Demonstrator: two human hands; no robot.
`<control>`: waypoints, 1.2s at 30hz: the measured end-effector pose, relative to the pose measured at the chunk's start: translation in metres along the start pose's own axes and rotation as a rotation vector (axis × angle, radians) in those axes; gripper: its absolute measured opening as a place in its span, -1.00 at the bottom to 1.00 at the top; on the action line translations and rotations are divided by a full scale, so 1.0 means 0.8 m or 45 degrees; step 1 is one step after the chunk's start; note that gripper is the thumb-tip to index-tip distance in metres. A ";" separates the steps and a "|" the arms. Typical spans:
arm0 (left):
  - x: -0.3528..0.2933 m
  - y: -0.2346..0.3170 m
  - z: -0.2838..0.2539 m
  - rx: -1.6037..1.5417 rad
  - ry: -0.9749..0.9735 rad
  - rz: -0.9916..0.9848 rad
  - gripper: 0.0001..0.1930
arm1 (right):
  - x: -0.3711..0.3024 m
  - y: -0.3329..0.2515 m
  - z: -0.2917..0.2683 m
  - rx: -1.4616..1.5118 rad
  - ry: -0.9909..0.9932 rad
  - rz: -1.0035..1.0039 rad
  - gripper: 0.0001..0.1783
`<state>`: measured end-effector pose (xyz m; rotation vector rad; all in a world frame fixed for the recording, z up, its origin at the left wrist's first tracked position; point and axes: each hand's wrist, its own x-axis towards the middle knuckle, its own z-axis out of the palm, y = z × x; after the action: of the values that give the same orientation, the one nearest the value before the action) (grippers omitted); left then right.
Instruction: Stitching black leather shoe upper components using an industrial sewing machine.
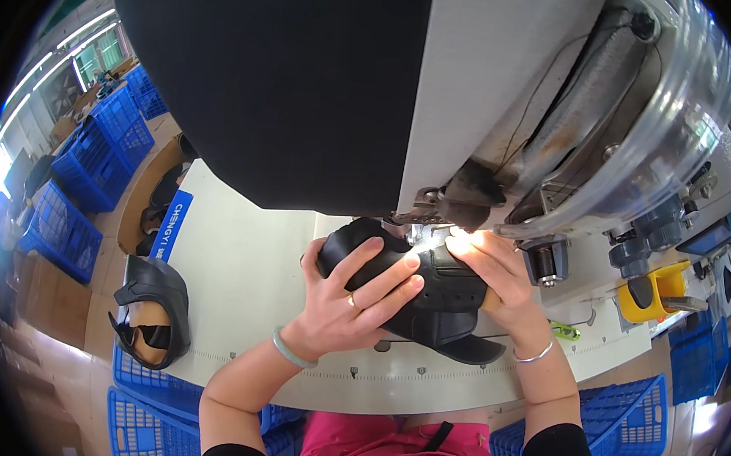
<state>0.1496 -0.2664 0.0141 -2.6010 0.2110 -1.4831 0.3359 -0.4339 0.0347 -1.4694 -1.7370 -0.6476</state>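
A black leather shoe upper (450,293) lies on the white sewing table under the head of the sewing machine (467,108). Its upper edge is at the lit needle area (420,234). My left hand (348,299) grips the upper's left part, fingers laid across the leather and thumb at its outer side. On the other side, my right hand (500,276) holds the upper's right edge, its fingertips close to the needle and partly washed out by the lamp. The upper's lower flap hangs toward me. The machine hides the exact stitching point.
Another black shoe upper with a tan lining (176,299) rests at the table's left edge. A yellow holder (656,292) and a green cutter (563,331) are at the right. Blue crates (623,424) stand below the table, with more blue crates (60,228) at far left.
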 end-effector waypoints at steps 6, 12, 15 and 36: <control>0.011 0.000 -0.014 -0.019 -0.106 0.014 -0.39 | 0.000 -0.005 -0.007 -0.269 -0.113 -0.048 -0.53; 0.021 0.000 -0.020 -0.220 -0.091 -0.158 -0.24 | 0.013 -0.007 0.009 -0.173 0.020 0.113 -0.75; 0.028 -0.003 -0.024 -0.266 -0.168 -0.265 -0.21 | 0.011 0.011 0.017 -0.025 -0.076 0.369 -0.78; 0.057 0.066 -0.051 0.096 -0.386 -0.386 -0.35 | 0.024 -0.052 -0.026 -0.073 -0.265 0.109 -0.38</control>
<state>0.1344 -0.3287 0.0628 -2.8428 -0.2783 -1.1183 0.2992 -0.4481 0.0660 -1.6918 -1.8124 -0.5191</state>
